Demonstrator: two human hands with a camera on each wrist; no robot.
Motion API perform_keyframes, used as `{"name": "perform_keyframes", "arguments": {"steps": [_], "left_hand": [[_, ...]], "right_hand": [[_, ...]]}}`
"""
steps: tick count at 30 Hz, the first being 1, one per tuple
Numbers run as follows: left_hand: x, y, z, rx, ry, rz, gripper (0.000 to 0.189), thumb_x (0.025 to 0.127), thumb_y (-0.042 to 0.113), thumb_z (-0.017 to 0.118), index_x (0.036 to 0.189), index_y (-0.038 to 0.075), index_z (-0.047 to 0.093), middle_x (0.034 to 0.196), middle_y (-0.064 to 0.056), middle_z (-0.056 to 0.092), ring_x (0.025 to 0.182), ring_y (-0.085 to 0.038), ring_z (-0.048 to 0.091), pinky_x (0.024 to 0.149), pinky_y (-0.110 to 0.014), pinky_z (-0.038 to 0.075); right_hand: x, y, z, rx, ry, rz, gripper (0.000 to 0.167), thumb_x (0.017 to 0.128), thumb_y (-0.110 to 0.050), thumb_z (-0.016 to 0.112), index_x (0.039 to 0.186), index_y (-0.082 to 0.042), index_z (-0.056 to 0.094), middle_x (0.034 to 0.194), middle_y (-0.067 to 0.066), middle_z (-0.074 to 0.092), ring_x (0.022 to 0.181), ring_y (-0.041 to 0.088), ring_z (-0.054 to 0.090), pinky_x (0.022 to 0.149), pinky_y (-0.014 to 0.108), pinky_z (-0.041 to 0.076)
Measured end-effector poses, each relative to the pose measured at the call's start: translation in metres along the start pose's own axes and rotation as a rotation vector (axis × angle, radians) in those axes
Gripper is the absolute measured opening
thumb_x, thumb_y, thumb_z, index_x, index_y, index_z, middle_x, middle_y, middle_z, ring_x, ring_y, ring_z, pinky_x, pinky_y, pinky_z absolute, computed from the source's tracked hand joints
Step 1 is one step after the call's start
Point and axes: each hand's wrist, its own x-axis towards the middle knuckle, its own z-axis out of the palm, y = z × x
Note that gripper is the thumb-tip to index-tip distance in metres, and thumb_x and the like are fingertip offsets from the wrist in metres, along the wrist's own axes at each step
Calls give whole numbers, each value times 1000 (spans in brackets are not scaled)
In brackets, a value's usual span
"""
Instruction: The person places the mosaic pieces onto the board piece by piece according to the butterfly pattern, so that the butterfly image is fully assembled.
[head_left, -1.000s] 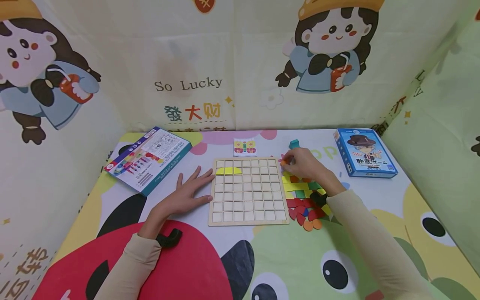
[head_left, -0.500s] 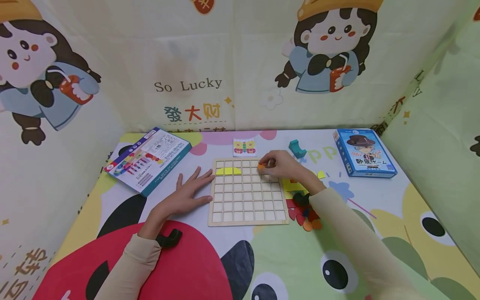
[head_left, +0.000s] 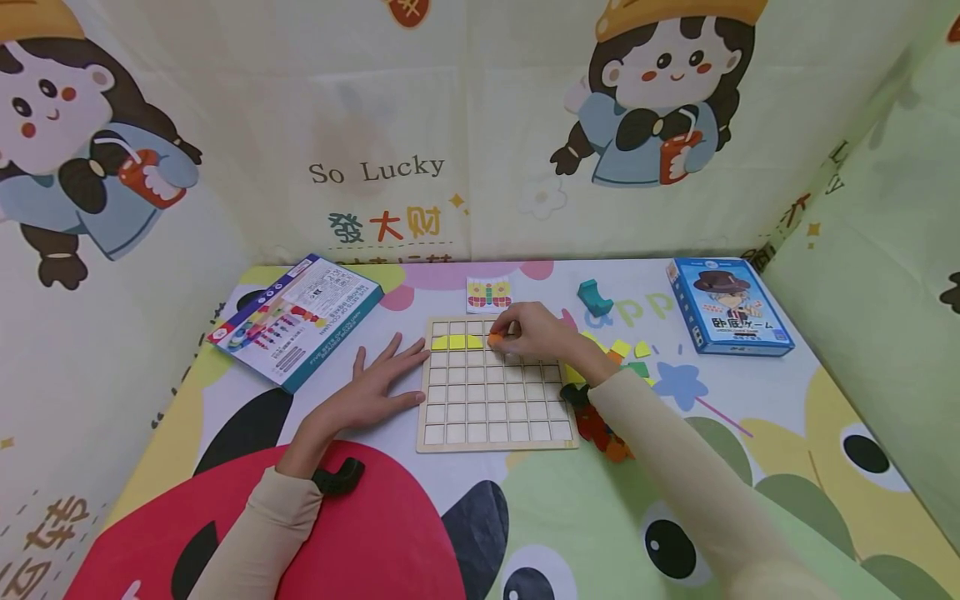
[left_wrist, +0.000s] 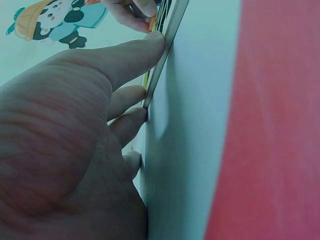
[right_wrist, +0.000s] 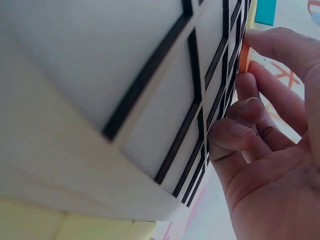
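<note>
A wooden grid board [head_left: 498, 411] lies on the table, with several yellow pieces [head_left: 455, 342] side by side in its second row from the back. My right hand [head_left: 534, 335] pinches a small orange piece [right_wrist: 244, 57] between thumb and finger, at the grid just right of the yellow pieces. In the right wrist view the other fingers rest near the grid. My left hand [head_left: 375, 385] lies with fingers spread, its fingertips touching the board's left edge, as the left wrist view [left_wrist: 65, 135] of the hand also shows. A small butterfly pattern card [head_left: 489, 294] lies behind the board.
Loose coloured pieces [head_left: 619, 348] lie right of the board, partly hidden under my right forearm. A teal curved block [head_left: 594, 297] sits behind them. A puzzle box [head_left: 300, 321] lies at the left and a blue box [head_left: 729, 306] at the back right.
My right hand has carried the orange piece leftward from the loose pieces to the grid's second row, uncovering the teal block. My left hand has stayed at the board's edge.
</note>
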Motion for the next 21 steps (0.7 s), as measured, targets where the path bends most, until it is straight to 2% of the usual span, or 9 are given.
{"name": "perform_keyframes", "arguments": {"steps": [13, 21], "left_hand": [[0, -1, 0, -4, 1, 4, 81, 96, 39, 75, 166, 22, 38, 178, -5, 25, 168, -40, 0, 122, -78, -18], [0, -3, 1, 1, 2, 8, 80, 96, 41, 74, 166, 23, 38, 179, -5, 25, 168, -40, 0, 122, -78, -17]], "right_hand": [[3, -3, 0, -55, -28, -21, 24, 96, -23, 80, 115, -8, 82, 107, 6, 77, 92, 19, 62, 83, 30, 55], [2, -2, -1, -45, -27, -13, 24, 97, -24, 79, 116, -11, 81, 104, 4, 76, 88, 17, 63, 80, 29, 55]]}}
